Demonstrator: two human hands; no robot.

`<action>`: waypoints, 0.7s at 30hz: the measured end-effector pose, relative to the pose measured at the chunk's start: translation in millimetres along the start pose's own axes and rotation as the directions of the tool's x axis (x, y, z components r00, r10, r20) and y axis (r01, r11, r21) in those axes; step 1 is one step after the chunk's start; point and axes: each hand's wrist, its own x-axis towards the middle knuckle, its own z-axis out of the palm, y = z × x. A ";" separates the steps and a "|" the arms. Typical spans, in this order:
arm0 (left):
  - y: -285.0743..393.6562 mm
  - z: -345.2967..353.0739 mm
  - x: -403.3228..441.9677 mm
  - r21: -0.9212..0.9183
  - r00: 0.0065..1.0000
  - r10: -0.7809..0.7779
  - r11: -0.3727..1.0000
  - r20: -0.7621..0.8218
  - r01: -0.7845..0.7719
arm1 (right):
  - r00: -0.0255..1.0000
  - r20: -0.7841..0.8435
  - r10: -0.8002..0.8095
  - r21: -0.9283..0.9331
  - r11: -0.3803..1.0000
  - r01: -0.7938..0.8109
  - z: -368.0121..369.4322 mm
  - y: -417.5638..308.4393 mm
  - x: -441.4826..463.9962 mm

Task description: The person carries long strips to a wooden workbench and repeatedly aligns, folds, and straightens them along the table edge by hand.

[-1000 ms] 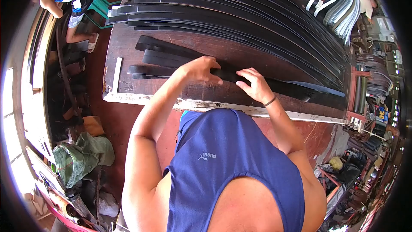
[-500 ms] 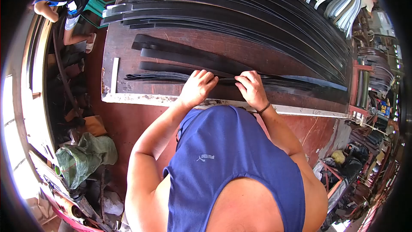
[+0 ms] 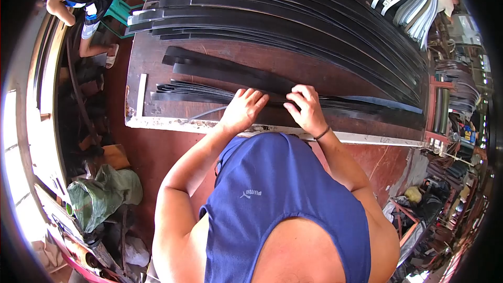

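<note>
A bundle of long black strips (image 3: pixel 191 93) lies along the near side of the table, its left ends slightly fanned. My left hand (image 3: pixel 245 109) is closed over the bundle, fingers curled on its far side. Just to the right, my right hand (image 3: pixel 307 109) pinches the strips between thumb and bent fingers. Beneath my left wrist, one thin strip (image 3: pixel 208 111) sticks out to the left, apart from the others. Beyond my hands lie a few loose black strips (image 3: pixel 220 68). The parts of the bundle under my fingers are hidden.
Many long black strips (image 3: pixel 251 8) cover the far part of the brown table (image 3: pixel 325 68). A short pale bar (image 3: pixel 142 91) lies near its left edge. White strips (image 3: pixel 419 5) hang at the upper right. Another person (image 3: pixel 78 0) is by a green chair (image 3: pixel 121 8).
The bundle's left ends have spread apart, and a thin strip now pokes out under my left wrist. A strip that lay just beyond the bundle is now against it. My hands have barely shifted.
</note>
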 end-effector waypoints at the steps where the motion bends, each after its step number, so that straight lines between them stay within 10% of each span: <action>1: 0.1 -1.1 0.1 0.001 1.000 0.005 1.000 0.024 -0.005 | 0.999 -0.053 0.001 -0.024 1.000 -0.002 0.7 -0.7 5.8; 12: 12.7 -15.8 10.0 0.158 0.999 0.016 0.987 -0.038 -0.010 | 0.958 0.280 -0.057 0.041 0.998 0.048 1.1 -4.3 -7.1; 16: 5.7 1.4 6.9 0.125 0.982 -0.031 0.992 0.185 0.008 | 0.975 0.201 -0.096 -0.158 0.979 0.129 11.0 -13.3 -25.3; 21: -6.2 -17.2 -5.3 0.196 0.995 -0.068 0.979 0.068 0.053 | 0.982 0.140 -0.127 -0.198 0.968 0.154 19.3 -1.0 -27.3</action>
